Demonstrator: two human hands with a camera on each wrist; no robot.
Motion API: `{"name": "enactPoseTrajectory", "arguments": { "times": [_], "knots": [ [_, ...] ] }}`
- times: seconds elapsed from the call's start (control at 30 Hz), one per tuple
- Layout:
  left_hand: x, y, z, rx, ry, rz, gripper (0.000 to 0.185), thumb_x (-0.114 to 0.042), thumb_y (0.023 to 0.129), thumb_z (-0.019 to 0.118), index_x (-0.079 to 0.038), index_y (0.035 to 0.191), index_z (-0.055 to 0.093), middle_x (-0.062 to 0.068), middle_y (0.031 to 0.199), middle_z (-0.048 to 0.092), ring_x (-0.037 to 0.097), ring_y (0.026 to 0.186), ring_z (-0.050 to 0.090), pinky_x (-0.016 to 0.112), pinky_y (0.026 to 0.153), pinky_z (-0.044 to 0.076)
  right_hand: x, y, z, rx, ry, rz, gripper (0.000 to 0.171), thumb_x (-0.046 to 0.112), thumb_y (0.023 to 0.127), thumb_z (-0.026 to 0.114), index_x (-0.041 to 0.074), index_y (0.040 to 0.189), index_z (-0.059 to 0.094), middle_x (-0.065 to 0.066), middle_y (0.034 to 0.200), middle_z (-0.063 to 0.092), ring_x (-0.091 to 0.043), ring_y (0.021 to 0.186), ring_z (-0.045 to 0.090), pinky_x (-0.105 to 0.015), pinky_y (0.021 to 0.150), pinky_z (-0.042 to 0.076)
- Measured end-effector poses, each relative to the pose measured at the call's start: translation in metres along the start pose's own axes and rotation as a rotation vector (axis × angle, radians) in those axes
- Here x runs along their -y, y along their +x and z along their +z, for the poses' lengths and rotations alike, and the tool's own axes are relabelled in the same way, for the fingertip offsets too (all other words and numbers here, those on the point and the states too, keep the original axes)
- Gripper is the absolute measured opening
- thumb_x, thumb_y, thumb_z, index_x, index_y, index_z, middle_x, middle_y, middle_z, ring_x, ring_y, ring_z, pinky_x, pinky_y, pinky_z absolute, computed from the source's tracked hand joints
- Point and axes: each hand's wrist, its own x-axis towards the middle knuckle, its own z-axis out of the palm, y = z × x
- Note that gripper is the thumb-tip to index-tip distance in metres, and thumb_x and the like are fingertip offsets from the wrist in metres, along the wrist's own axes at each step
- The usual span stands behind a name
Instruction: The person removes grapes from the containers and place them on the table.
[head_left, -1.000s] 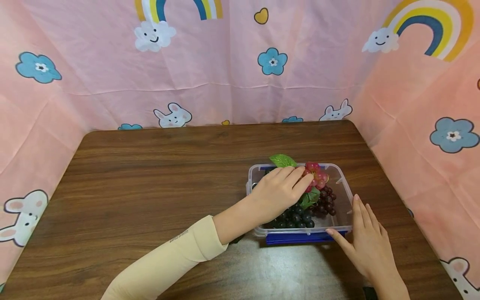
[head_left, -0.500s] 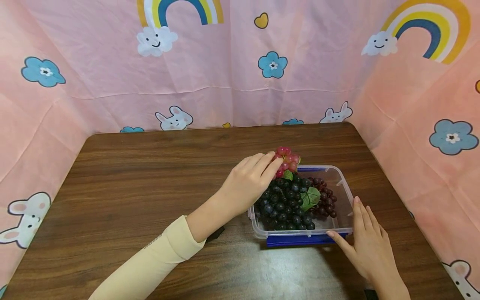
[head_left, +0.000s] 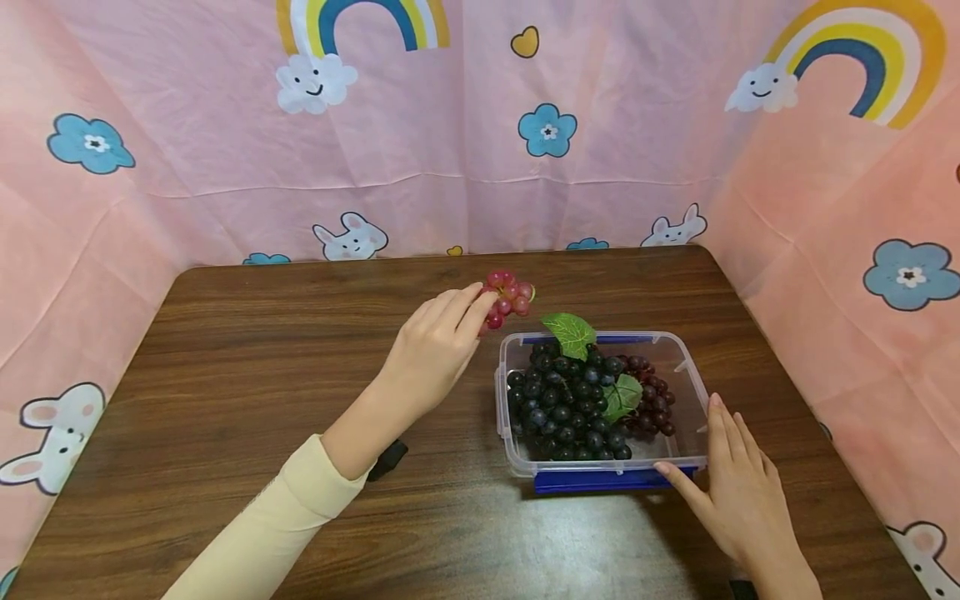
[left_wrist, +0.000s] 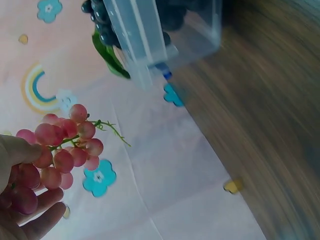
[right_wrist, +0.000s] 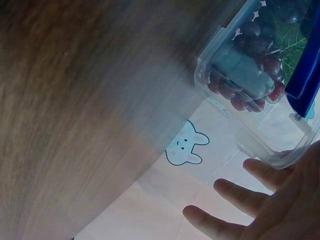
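Note:
My left hand (head_left: pixel 435 350) holds a bunch of pink-red grapes (head_left: pixel 510 297) above the table, left of and behind the box. In the left wrist view the thumb and fingers grip the pink-red grapes (left_wrist: pixel 60 155), whose green stem sticks out. A clear plastic box (head_left: pixel 693 379) with blue clips stands on the table. Inside it lie black grapes (head_left: pixel 562 412) with green leaves, and dark red grapes (head_left: pixel 656 404) to their right. At the box's front right corner rests my right hand (head_left: pixel 738 492), fingers straight along the side and thumb at the front rim.
The brown wooden table (head_left: pixel 262 375) extends widely to the left of the box. A pink curtain (head_left: pixel 420 125) with rainbows, flowers and rabbits hangs behind and beside the table. One green leaf (head_left: pixel 570 333) pokes over the box's back rim.
My left hand has lifted the pink-red grapes out of the box and carried them left and back over the table. My right hand has stayed at the box's corner.

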Motion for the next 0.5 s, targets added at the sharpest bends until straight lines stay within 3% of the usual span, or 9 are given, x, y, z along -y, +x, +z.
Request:
{"name": "enactPoseTrajectory", "arguments": {
  "times": [0.13,0.5],
  "knots": [
    [0.013,-0.010,-0.006,0.013,-0.015,-0.050,0.045,0.004,0.088,0.080,0.007,0.130,0.065,0.026,0.127,0.070,0.039,0.110,0.069,0.050,0.095,0.059,0.000,0.001,0.000,0.005,0.002,-0.002,0.111,0.062,0.099,0.064,0.001,0.169,0.004,-0.030,0.170,0.023,-0.056,0.150,0.028,-0.081,0.102,0.034],
    [0.040,-0.035,-0.016,0.035,0.004,-0.129,0.046,0.007,0.087,0.079,0.009,0.130,0.062,0.030,0.129,0.067,0.045,0.113,0.068,0.055,0.096,0.058,-0.001,0.001,0.001,0.010,0.000,0.005,0.111,0.063,0.099,0.063,0.002,0.169,0.002,-0.030,0.170,0.023,-0.056,0.151,0.028,-0.082,0.101,0.033]
  ]
}}
